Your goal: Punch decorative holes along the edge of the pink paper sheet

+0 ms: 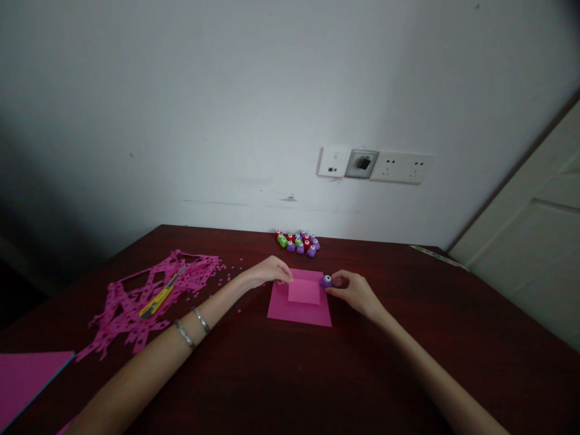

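A smaller pink paper piece [304, 292] is over a larger pink sheet [299, 314] in the middle of the table. My left hand [272, 270], with two bracelets on its forearm, pinches the small piece by its upper left corner. Between the thumb and fingers of my right hand [356, 292] is a small purple craft punch [326, 281]. The punch meets the upper right side of the small piece; whether paper sits in its slot is too small to tell. Behind the sheets, several purple, red and green craft punches [299, 243] stand in a cluster.
On the left lies a tangle of punched pink paper scraps [131, 302] with a yellow utility knife [163, 293] on top. Tiny cut-outs [222, 281] are scattered beside it. Pink sheets [31, 383] occupy the near left corner. A wall with sockets [401, 167] rises behind the table.
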A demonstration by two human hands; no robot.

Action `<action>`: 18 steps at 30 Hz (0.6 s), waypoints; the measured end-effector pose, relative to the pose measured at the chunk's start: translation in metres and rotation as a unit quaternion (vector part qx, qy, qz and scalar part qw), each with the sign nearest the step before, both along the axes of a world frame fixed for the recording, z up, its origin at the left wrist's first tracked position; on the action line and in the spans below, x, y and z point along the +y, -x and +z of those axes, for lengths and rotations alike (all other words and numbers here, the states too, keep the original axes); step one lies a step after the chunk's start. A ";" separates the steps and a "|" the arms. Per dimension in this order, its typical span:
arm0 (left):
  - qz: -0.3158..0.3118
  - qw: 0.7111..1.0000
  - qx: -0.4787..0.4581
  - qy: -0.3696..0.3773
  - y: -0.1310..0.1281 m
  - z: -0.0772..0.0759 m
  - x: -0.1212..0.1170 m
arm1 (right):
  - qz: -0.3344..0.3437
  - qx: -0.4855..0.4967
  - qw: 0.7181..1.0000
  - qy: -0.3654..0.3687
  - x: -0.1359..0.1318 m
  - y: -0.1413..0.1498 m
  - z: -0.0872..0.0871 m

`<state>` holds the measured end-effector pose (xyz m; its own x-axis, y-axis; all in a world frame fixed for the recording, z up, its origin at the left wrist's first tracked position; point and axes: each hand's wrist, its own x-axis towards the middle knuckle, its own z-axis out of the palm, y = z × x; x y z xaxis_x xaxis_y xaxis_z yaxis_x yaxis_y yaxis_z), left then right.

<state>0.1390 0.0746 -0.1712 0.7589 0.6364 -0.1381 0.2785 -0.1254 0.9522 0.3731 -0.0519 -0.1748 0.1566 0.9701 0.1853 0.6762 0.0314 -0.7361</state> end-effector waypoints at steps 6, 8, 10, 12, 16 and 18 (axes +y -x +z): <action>-0.002 1.000 -0.001 0.002 0.000 -0.003 0.002 | 0.004 -0.002 1.000 0.005 0.001 0.000 -0.002; -0.001 1.000 -0.001 0.005 -0.001 -0.004 0.002 | 0.006 -0.002 1.000 0.005 0.001 0.001 -0.001; -0.001 1.000 -0.001 0.007 -0.001 -0.003 0.001 | 0.009 -0.002 1.000 0.006 0.000 0.001 0.000; -0.001 1.000 -0.001 0.005 0.000 -0.003 0.001 | 0.013 0.000 1.000 0.008 -0.001 0.002 0.001; 0.002 1.000 -0.003 0.000 0.000 -0.002 0.001 | 0.022 0.004 1.000 0.013 -0.001 0.002 0.002; 0.004 1.000 -0.003 -0.001 0.000 -0.003 0.001 | 0.029 0.005 0.999 0.016 -0.001 0.002 0.002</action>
<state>0.1387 0.0756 -0.1738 0.7548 0.6427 -0.1315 0.2731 -0.1257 0.9537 0.3709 -0.0530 -0.1727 0.1023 0.9829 0.1530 0.6666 0.0464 -0.7440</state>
